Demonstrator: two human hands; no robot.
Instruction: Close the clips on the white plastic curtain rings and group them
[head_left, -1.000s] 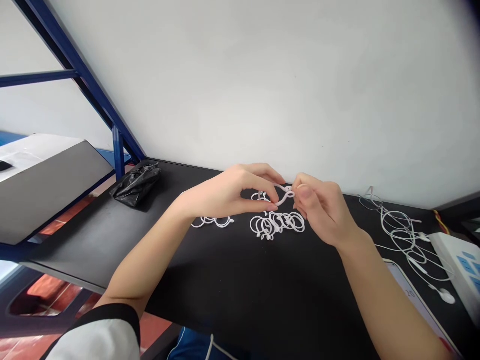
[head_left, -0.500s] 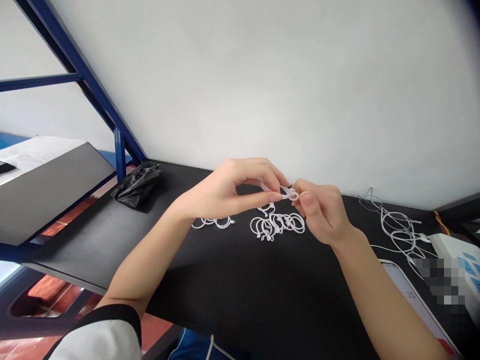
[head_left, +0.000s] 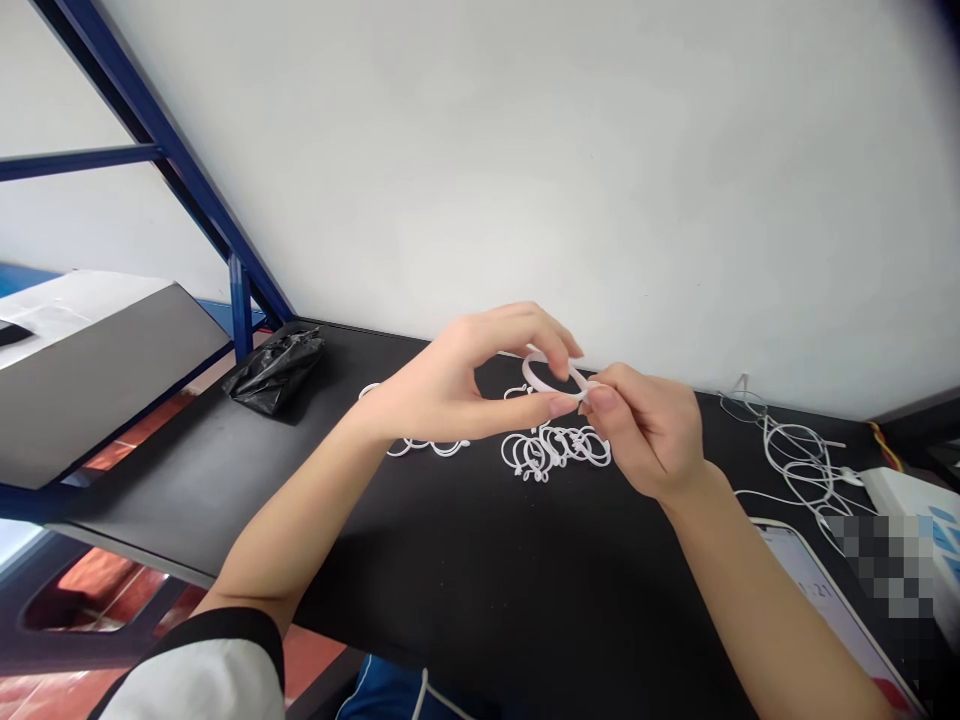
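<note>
A white plastic ring [head_left: 531, 376], which looks like a curtain ring, is held up between my two hands above the table. My right hand [head_left: 651, 428] pinches its joined end between thumb and bent fingers; that end is partly hidden. Curved around the ring from the left, my left hand [head_left: 476, 385] has its thumb tip at the same joint and a fingertip against the hoop. Just below, a pile of similar white rings [head_left: 553, 448] with small eyelets lies on the table. More white rings [head_left: 448, 449] lie to the left, partly covered by my left hand and wrist.
On the black table [head_left: 465, 570], a crumpled black plastic bag [head_left: 277, 370] lies at the far left. White cables [head_left: 799, 460], a white box [head_left: 896, 490] and a phone [head_left: 806, 575] are at the right. A pale wall [head_left: 525, 180] stands behind; a blue metal frame [head_left: 165, 150] rises at the left.
The ring has turned, so its hoop now shows more fully. My left hand's fingers have lifted and spread a little around it, while my right hand keeps its pinch.
</note>
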